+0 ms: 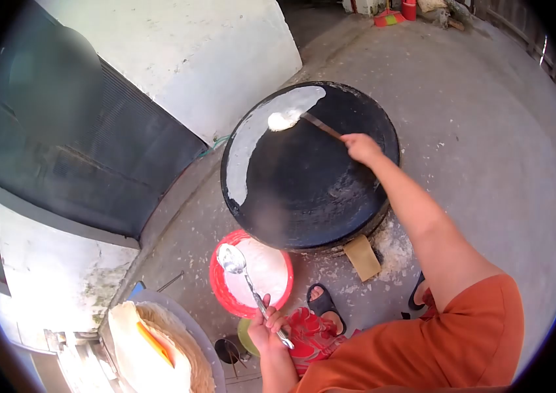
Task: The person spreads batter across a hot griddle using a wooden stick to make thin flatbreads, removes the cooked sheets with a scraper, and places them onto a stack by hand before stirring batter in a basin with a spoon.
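In the head view, the right hand (360, 148) is closed around the handle of a stick-like spreader (322, 126), whose far end meets a white lump of batter (283, 120) on the far left part of the round black griddle (304, 177). A pale strip of batter (242, 150) curves along the griddle's left and far edge; the middle and near side are bare. The left hand (270, 327) has its fingers wrapped around the handle of a metal spoon (232, 259), its bowl over the red basin (217, 288) of white mix.

To spread well, the spreader probably wants a light, even pressure and a low angle, drawing the lump around in smooth arcs that slightly overlap the strip. Working inward from the edge should leave fewer gaps; pressing hard could tear the thin layer. Keeping the spoon over the basin would catch drips.
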The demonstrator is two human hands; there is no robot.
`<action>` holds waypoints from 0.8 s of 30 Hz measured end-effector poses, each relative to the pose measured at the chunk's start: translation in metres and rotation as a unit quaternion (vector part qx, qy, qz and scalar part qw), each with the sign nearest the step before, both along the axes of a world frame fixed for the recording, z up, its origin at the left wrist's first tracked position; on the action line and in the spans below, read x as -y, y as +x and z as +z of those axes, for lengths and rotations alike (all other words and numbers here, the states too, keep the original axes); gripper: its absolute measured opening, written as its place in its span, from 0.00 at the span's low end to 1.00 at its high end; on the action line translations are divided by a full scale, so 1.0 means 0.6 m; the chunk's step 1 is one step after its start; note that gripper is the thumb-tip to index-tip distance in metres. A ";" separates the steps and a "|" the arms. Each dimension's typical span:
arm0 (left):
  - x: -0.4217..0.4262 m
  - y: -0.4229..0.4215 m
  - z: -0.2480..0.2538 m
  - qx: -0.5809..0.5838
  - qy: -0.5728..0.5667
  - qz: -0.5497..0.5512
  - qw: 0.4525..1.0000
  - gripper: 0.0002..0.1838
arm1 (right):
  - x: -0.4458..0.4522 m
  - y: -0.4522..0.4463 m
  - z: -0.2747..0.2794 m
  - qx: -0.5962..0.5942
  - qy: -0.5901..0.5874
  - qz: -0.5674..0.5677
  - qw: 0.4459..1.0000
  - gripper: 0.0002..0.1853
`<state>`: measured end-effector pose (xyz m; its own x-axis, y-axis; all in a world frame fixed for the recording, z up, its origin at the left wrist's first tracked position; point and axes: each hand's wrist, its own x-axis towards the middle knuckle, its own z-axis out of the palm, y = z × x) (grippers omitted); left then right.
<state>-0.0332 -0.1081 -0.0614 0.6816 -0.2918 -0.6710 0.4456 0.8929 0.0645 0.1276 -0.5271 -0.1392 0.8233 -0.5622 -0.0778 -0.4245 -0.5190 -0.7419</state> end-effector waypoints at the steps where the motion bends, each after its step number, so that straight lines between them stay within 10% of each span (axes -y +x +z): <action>1: -0.003 0.000 -0.005 0.000 0.000 0.003 1.000 0.18 | -0.026 0.005 0.016 -0.021 0.005 0.045 0.999 0.16; 7: -0.004 0.001 -0.010 0.018 -0.004 -0.019 1.000 0.19 | -0.022 0.024 0.036 -0.013 0.014 -0.025 1.000 0.14; 14: -0.008 -0.001 -0.007 0.024 -0.018 -0.015 0.999 0.19 | -0.012 -0.005 0.046 -0.036 -0.011 0.191 0.981 0.14; 17: -0.010 -0.001 -0.010 0.027 0.004 -0.016 1.000 0.19 | 0.006 -0.046 0.028 -0.001 -0.027 -0.038 0.999 0.14; 24: -0.010 -0.002 -0.010 0.038 -0.005 -0.025 0.999 0.19 | -0.083 -0.015 0.038 -0.020 0.012 0.184 0.983 0.14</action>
